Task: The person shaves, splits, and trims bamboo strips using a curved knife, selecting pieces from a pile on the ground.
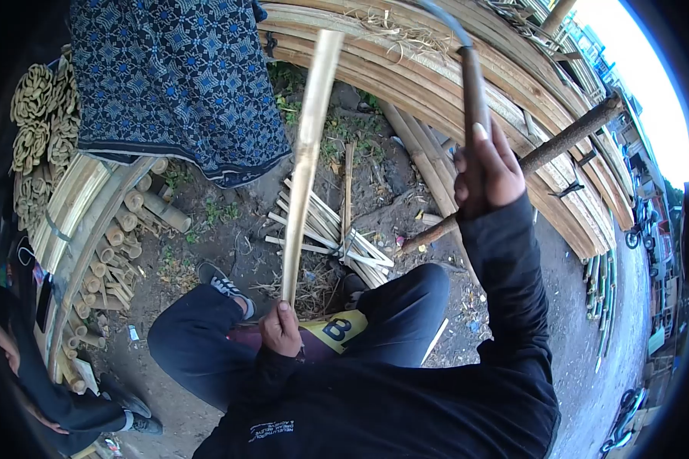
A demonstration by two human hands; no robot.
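Note:
My left hand, near my lap, is closed around the lower end of a split bamboo strip. The pale strip stands up and away from me, leaning slightly right at its far end. Raised at the upper right, my right hand grips the dark wooden handle of a knife. Its narrow grey metal blade curves up past the top edge, so its tip is out of view. Blade and bamboo are apart. Beyond my knees, a loose pile of thin bamboo strips lies on the ground.
Long stacked planks run across the back and right, with a rough pole jutting across them. Patterned blue cloth hangs at upper left. Bundled bamboo and cut poles stand left. A seated person is close at lower left.

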